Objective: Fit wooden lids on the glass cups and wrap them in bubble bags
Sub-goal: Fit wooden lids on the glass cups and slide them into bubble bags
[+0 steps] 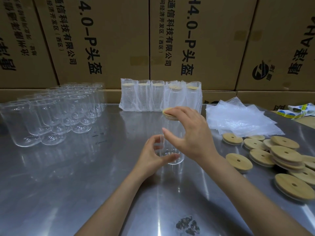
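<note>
A clear glass cup [172, 147] stands upright in the middle of the steel table [68, 184]. My left hand [153, 155] curls around its lower part. My right hand [187, 132] lies with straight fingers on a round wooden lid [167, 111] on the cup's rim. Loose wooden lids [281, 160] with centre holes lie in a heap at the right. A pile of flat bubble bags [238, 118] sits behind them. Several lidded cups in bubble bags [160, 96] stand in a row at the back.
Several bare glass cups [54, 111] stand grouped at the back left. Stacked cardboard boxes [153, 40] form a wall behind the table. A strip of printed stickers [296, 111] lies at the far right. A dark stain [187, 225] marks the table's front.
</note>
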Tool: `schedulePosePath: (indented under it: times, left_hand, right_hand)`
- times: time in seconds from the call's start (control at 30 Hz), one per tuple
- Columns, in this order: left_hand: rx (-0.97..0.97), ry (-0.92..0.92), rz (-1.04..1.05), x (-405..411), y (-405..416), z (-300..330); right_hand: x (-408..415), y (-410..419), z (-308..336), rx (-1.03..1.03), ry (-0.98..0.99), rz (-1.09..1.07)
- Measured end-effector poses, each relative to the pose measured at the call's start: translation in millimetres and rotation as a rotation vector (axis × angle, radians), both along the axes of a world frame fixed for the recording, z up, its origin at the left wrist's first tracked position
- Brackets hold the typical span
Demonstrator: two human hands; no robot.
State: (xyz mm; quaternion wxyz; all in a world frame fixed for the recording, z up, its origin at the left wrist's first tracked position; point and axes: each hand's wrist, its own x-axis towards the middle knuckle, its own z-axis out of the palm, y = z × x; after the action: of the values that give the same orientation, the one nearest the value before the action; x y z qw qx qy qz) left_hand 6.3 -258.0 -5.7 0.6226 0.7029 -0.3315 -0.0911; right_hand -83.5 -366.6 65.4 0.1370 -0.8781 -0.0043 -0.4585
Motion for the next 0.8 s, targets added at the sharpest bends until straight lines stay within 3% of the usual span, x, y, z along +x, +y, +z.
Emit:
schedulePosePath:
  times: [0.37, 0.43, 0.53, 0.63, 0.7, 0.8]
  left_hand:
    - [0.002, -0.025, 0.011, 1.2, -1.7, -1.3]
    - [-0.011, -0.027, 0.016, 1.4, -2.0, -2.8]
    - [-0.014, -0.025, 0.007, 2.0, -2.0, -5.2]
    - [0.007, -0.037, 0.004, 2.8, -1.2, -5.8]
    - [0.012, -0.041, 0.003, 3.2, -1.1, -5.6]
    - [0.026, -0.047, -0.006, 3.9, -1.4, -4.9]
  right_hand:
    - [-1.0, 4.0, 6.1, -0.014, 0.034, -0.047]
    - [-1.6, -0.3, 7.8, 0.065, 0.060, 0.050]
    - [1.3, -21.9, 4.5, 0.349, 0.019, 0.157]
    - [12.7, -69.6, -8.5, 0.582, -0.016, -0.103]
    - [17.3, -106.5, -22.7, 0.571, 0.155, -0.380]
    - [14.4, -150.1, -40.2, 0.464, 0.421, -0.620]
